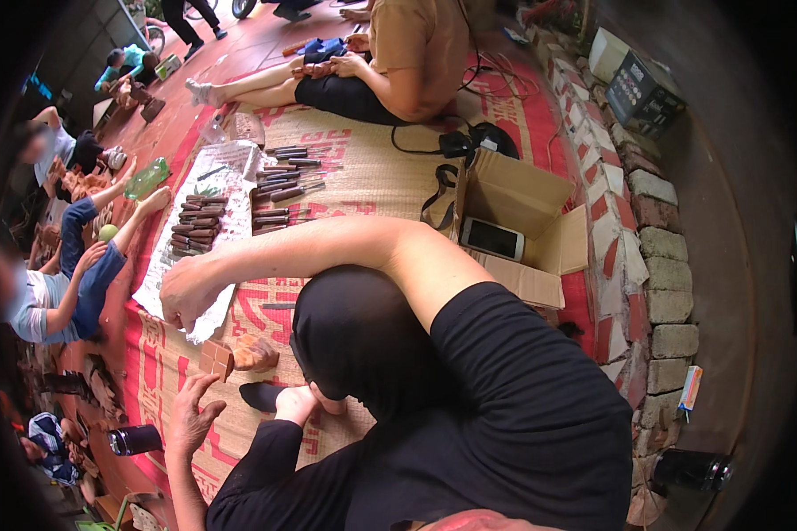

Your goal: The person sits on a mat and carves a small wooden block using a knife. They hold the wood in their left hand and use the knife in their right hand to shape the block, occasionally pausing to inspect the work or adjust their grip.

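My right arm reaches across my raised knee. My right hand (189, 292) hangs over the near part of a white sheet (161, 265), its fingers curled down; what they hold, if anything, is hidden. Just beyond it, a row of dark wooden tool handles (197, 223) lies on the sheet. My left hand (190, 414) is raised, thumb and fingers apart, with nothing in it. Close to its fingertips, a carved reddish-brown wood piece (253, 352) with a blocky end rests on the mat by my foot. A thin flat tool (279, 306) lies near my knee.
More handled tools (283, 181) lie beside the sheet on the red-and-tan mat (341, 146). To the right, an open cardboard box (527, 199) has a phone (493, 239) at its edge. A seated person (416, 62) works ahead; others sit left. A brick border (669, 301) runs along the right.
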Tool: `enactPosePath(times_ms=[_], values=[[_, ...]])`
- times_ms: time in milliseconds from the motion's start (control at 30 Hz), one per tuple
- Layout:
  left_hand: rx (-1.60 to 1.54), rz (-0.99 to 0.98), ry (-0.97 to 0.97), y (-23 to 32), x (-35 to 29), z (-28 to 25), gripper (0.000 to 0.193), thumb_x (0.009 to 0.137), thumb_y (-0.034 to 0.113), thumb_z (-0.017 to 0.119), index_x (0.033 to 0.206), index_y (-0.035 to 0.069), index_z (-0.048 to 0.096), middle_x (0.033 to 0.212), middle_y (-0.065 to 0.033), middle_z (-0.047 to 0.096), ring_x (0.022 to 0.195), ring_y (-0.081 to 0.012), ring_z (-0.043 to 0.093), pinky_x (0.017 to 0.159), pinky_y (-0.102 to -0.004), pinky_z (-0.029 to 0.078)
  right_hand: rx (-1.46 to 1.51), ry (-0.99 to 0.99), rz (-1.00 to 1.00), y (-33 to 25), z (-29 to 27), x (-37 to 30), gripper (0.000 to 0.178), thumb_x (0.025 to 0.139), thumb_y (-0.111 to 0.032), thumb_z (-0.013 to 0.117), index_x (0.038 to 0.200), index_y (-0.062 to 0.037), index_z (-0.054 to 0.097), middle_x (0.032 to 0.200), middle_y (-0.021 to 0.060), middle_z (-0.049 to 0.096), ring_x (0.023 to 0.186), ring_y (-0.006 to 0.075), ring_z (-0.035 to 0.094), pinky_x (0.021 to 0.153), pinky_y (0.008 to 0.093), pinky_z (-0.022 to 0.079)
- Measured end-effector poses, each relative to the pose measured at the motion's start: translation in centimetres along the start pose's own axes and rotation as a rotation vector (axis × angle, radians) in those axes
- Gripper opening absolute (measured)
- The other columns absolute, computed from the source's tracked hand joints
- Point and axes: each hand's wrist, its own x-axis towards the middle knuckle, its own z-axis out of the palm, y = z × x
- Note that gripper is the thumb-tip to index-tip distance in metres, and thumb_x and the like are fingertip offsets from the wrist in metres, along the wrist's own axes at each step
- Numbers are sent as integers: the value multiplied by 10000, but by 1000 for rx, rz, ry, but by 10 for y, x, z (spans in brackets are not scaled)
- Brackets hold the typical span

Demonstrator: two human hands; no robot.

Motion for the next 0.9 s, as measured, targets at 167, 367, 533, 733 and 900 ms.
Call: enactPosePath(times_ms=[167, 367, 533, 733, 900], values=[[28, -41, 16, -13, -5, 6, 545, 687, 94, 697, 1204, 67, 527, 1230, -117, 504, 1108, -305, 518, 925, -364, 426, 99, -132, 33, 7, 14, -8, 266, 706, -305, 661, 929, -167, 710, 863, 39, 684, 839, 225, 628, 701, 373, 473], [58, -65, -2, -33, -15, 15, 623, 681, 123, 704, 1262, 93, 481, 1308, -137, 453, 1188, -335, 455, 973, -395, 399, 99, -282, 76, 22, 25, -19, 268, 728, -299, 661, 945, -149, 708, 857, 59, 685, 845, 233, 628, 726, 368, 469], [-11, -133, -56, -42, -14, 23, 649, 674, 175, 722, 1270, 105, 475, 1331, -159, 432, 1244, -355, 393, 1018, -428, 354, 136, -353, 60, 34, 41, -31, 270, 745, -292, 658, 953, -125, 702, 856, 81, 681, 831, 249, 626, 716, 376, 468], [40, -163, -75, -55, -22, 23, 660, 683, 217, 729, 1283, 131, 468, 1361, -159, 405, 1265, -359, 371, 1040, -430, 333, 197, -446, 116, 36, 45, -38, 291, 752, -288, 648, 979, -111, 690, 871, 89, 677, 838, 246, 624, 721, 378, 466], [17, -199, -67, -58, -28, 20, 644, 694, 251, 720, 1280, 143, 476, 1369, -143, 406, 1278, -345, 367, 1035, -439, 336, 235, -494, 240, 27, 30, -43, 321, 745, -274, 642, 1017, -106, 676, 877, 99, 671, 850, 247, 620, 735, 380, 465]])
